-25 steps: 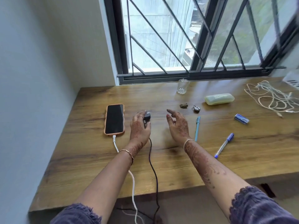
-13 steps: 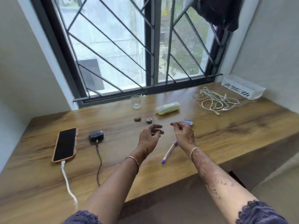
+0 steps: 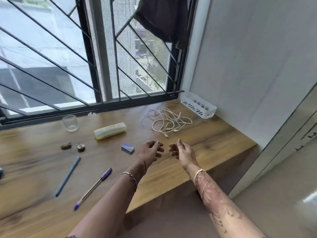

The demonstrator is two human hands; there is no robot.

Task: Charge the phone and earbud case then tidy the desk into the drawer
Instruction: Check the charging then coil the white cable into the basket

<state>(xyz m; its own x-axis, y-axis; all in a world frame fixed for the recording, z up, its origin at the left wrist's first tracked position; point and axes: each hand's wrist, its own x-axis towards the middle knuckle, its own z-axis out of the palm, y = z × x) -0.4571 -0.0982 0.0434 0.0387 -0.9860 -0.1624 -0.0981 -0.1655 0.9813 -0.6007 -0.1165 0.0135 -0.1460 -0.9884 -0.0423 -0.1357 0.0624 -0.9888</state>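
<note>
My left hand (image 3: 149, 152) and my right hand (image 3: 180, 149) hover side by side over the right part of the wooden desk (image 3: 214, 136), both empty with fingers loosely curled and apart. A tangle of white cables (image 3: 169, 121) lies just beyond them. To their left lie a small blue box (image 3: 127, 148), a pale yellow-green case (image 3: 110, 130), a padlock (image 3: 80, 147), a small brown object (image 3: 66, 146), a teal pen (image 3: 68, 176) and a purple-capped pen (image 3: 93, 188). A dark sliver at the left edge may be the earbud case (image 3: 1, 171); the phone is out of view.
A clear glass (image 3: 70, 123) stands near the barred window (image 3: 85, 66). A white slotted tray (image 3: 199, 105) sits in the far right corner against the wall. The desk's right end stops beside a grey cabinet (image 3: 283, 134). Dark cloth (image 3: 163, 18) hangs on the window bars.
My view has swung right, away from the plugged-in phone and earbud case. My left hand let go of the earbud case, and both hands moved right towards the white cables.
</note>
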